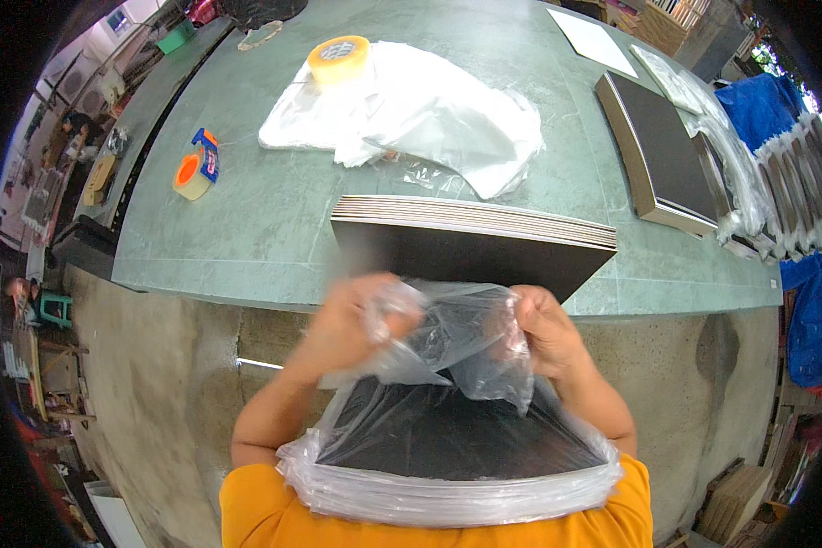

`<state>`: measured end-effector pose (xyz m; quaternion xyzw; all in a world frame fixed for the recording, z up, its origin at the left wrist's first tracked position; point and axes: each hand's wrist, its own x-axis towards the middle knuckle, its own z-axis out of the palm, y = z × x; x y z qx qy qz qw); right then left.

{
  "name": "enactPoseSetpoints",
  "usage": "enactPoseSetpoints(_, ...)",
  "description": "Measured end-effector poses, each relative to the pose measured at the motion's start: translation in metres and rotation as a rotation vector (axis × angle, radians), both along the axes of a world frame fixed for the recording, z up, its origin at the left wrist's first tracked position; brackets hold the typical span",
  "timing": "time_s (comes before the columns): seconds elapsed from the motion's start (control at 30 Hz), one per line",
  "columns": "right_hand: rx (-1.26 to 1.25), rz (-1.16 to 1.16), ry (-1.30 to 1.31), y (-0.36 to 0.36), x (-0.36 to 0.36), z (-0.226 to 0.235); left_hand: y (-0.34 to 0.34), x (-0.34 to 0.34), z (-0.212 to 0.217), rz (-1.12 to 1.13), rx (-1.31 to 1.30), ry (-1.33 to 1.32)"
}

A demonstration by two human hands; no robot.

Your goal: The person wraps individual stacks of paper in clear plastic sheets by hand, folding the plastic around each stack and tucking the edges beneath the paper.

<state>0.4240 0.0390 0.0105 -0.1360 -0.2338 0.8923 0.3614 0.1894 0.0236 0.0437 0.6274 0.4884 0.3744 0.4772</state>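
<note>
A clear plastic bag (457, 324) with black boards (429, 434) inside is close against my body, its mouth end raised toward the table. My left hand (361, 320), smeared by motion, grips one side of the loose plastic. At the other side, my right hand (543, 333) pinches the film with its fingers curled. Just beyond my hands, a bare stack of black boards (457, 251) stands at the table's near edge, its pale layered edges facing up.
The green table (274, 233) bears a pile of plastic bags (429, 100) topped by a yellow tape roll (338, 59). A tape dispenser (196, 169) is at left. Another black board stack (662, 151) lies at right, near several wrapped bundles (799, 187) and a blue tarp (758, 105).
</note>
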Motion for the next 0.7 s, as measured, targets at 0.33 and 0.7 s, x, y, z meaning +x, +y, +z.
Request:
enactPoseSetpoints(0.33,0.294,-0.085,-0.402,-0.001,-0.029,0.004,0.0,0.04,0.024,-0.207,0.262,0.06)
enactPoseSetpoints(0.7,0.341,-0.071,-0.375,-0.001,-0.022,-0.001,0.004,0.036,0.01,-0.206,0.067,-0.077)
